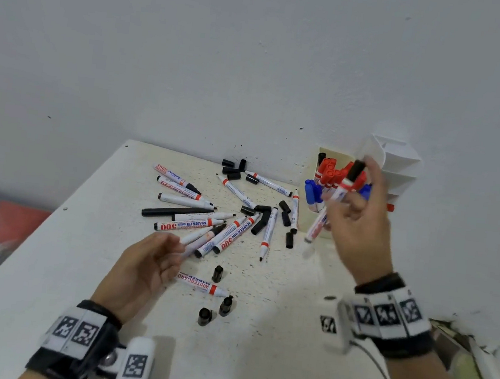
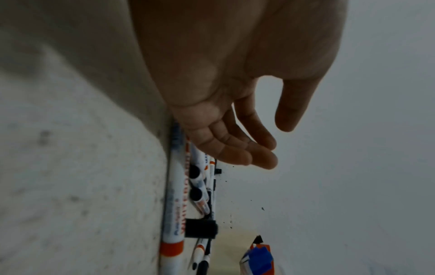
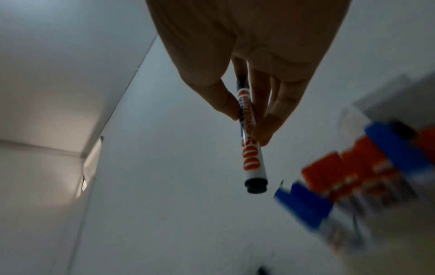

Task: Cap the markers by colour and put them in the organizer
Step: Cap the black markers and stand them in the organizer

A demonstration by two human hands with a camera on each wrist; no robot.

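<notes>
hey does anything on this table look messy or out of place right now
Yes. Uncapped markers lie crisscrossed in a heap mid-table, with loose black caps scattered around them, and dark specks dot the table. Only the organizer at the wall looks orderly, holding capped red and blue markers.

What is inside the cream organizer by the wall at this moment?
The organizer holds upright red-capped markers, blue-capped markers and one black-capped marker. The right hand and its black-capped marker cover the right part.

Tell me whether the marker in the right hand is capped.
Capped: a black cap sits on the top end of the marker pinched in the right hand.
</notes>
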